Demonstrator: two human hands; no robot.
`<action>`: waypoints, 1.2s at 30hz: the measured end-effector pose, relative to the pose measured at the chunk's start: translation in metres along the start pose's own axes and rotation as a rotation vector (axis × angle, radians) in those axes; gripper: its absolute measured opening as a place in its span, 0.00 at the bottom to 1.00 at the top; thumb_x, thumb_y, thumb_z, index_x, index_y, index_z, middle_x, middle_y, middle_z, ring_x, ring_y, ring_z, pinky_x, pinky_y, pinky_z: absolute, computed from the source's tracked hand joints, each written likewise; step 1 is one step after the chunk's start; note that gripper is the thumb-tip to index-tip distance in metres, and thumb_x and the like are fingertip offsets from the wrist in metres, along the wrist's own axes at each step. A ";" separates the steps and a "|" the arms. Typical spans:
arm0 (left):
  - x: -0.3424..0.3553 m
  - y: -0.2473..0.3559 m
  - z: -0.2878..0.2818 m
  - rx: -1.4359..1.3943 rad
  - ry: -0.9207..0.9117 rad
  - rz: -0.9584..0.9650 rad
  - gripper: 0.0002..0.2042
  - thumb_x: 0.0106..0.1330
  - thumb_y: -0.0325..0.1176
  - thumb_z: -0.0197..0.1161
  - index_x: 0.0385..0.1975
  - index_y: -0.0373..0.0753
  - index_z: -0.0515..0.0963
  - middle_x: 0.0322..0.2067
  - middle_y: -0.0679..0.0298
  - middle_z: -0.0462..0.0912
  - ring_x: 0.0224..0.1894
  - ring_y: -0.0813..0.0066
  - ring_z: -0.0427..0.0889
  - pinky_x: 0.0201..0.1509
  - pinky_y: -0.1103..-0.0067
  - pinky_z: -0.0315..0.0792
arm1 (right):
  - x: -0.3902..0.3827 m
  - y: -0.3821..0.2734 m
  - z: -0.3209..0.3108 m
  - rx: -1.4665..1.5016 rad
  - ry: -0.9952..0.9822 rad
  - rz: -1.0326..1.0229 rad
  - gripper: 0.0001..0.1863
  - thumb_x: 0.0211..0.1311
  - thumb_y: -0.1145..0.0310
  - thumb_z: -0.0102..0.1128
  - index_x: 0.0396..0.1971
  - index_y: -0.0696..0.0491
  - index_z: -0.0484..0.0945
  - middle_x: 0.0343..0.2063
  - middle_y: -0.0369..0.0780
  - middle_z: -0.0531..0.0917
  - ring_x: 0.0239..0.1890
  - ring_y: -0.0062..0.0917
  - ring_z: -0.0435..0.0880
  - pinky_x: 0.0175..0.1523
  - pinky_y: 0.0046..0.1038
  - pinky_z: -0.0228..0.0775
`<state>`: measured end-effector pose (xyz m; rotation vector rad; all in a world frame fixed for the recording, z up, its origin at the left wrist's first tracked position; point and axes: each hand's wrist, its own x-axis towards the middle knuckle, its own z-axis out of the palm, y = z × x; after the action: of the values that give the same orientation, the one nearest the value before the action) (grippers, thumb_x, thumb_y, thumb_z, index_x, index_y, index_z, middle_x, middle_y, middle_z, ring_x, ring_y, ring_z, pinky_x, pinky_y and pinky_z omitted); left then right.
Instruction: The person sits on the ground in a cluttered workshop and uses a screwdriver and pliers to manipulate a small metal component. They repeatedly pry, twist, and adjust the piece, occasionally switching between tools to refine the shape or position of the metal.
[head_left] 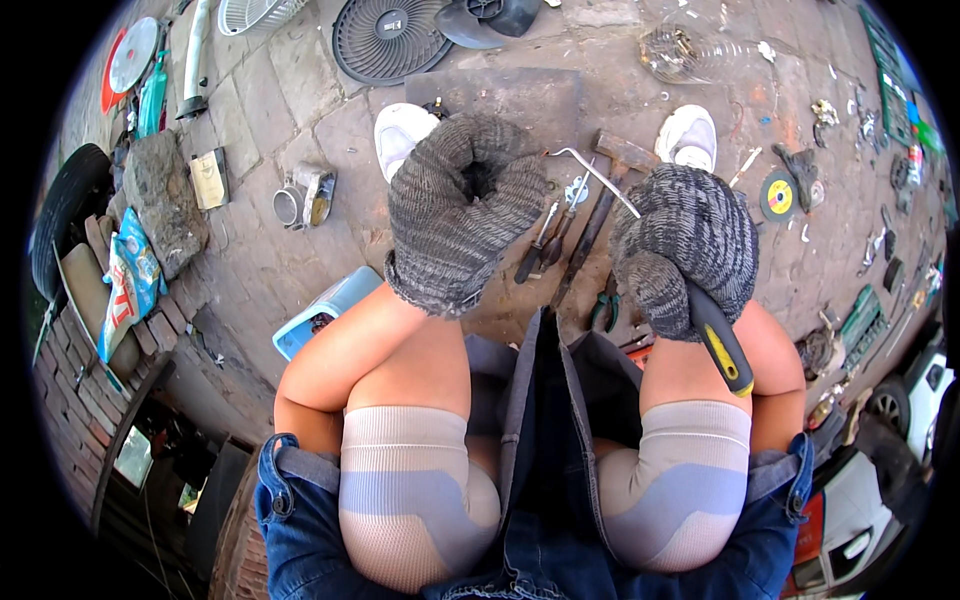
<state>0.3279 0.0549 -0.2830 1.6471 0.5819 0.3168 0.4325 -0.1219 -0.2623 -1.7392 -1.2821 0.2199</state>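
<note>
One bent rod [604, 181] jutting from a gloved fist, above the middle of the paved floor [245, 110].
The right hand [690, 240] wraps its fingers round one black-and-yellow handle [722, 350], presumably for a firm hold; the rod's tip is right by the left hand [435, 225], whose fingers curl into a ring, gripping what I can't tell. Between the two white shoes [687, 137] and the knees lie one hammer [588, 235], two dark-handled tools [538, 243] and one pair of pliers [607, 300], likely for easy reach.

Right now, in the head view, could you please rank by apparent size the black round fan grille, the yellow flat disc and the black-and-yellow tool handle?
Black round fan grille
Black-and-yellow tool handle, visible part, nearer the camera
Yellow flat disc
</note>
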 end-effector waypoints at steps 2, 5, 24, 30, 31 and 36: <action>0.005 0.006 0.003 -0.085 -0.058 -0.039 0.10 0.48 0.26 0.64 0.31 0.35 0.74 0.22 0.69 0.77 0.23 0.87 0.73 0.27 0.88 0.69 | 0.005 -0.006 -0.010 -0.062 -0.049 0.009 0.07 0.39 0.69 0.59 0.22 0.53 0.75 0.22 0.42 0.78 0.27 0.38 0.77 0.36 0.34 0.68; 0.002 0.006 0.000 -0.073 -0.052 -0.069 0.09 0.49 0.26 0.64 0.31 0.35 0.74 0.22 0.68 0.77 0.24 0.86 0.73 0.27 0.88 0.69 | 0.000 -0.004 -0.005 -0.022 0.014 0.045 0.07 0.39 0.69 0.59 0.23 0.52 0.75 0.24 0.41 0.78 0.29 0.38 0.77 0.38 0.34 0.68; 0.001 0.002 0.000 -0.077 -0.029 -0.021 0.11 0.49 0.26 0.64 0.32 0.34 0.74 0.25 0.66 0.77 0.26 0.84 0.75 0.30 0.87 0.71 | 0.001 -0.002 -0.004 -0.002 -0.004 0.015 0.07 0.39 0.71 0.61 0.23 0.54 0.74 0.21 0.41 0.78 0.28 0.38 0.78 0.38 0.35 0.68; -0.001 0.000 -0.001 -0.071 -0.014 -0.015 0.11 0.49 0.25 0.64 0.33 0.34 0.73 0.26 0.66 0.77 0.27 0.84 0.75 0.31 0.87 0.71 | 0.003 -0.002 -0.003 -0.077 -0.079 0.004 0.09 0.35 0.70 0.61 0.22 0.52 0.74 0.23 0.41 0.78 0.29 0.38 0.78 0.36 0.35 0.68; -0.002 -0.001 -0.001 -0.059 -0.014 -0.021 0.11 0.49 0.25 0.64 0.33 0.34 0.73 0.26 0.66 0.77 0.27 0.84 0.75 0.31 0.87 0.71 | 0.004 -0.001 -0.004 -0.126 -0.104 -0.027 0.09 0.34 0.70 0.60 0.22 0.51 0.74 0.23 0.41 0.78 0.29 0.38 0.77 0.36 0.35 0.68; 0.000 0.004 0.001 -0.099 -0.055 -0.069 0.11 0.49 0.25 0.64 0.33 0.34 0.73 0.26 0.67 0.77 0.28 0.85 0.75 0.31 0.87 0.71 | 0.000 -0.001 -0.007 -0.179 -0.103 -0.035 0.09 0.32 0.68 0.60 0.20 0.50 0.75 0.25 0.41 0.78 0.30 0.38 0.77 0.35 0.35 0.67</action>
<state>0.3288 0.0536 -0.2790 1.5325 0.5718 0.2449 0.4363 -0.1254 -0.2577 -1.8743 -1.4432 0.1810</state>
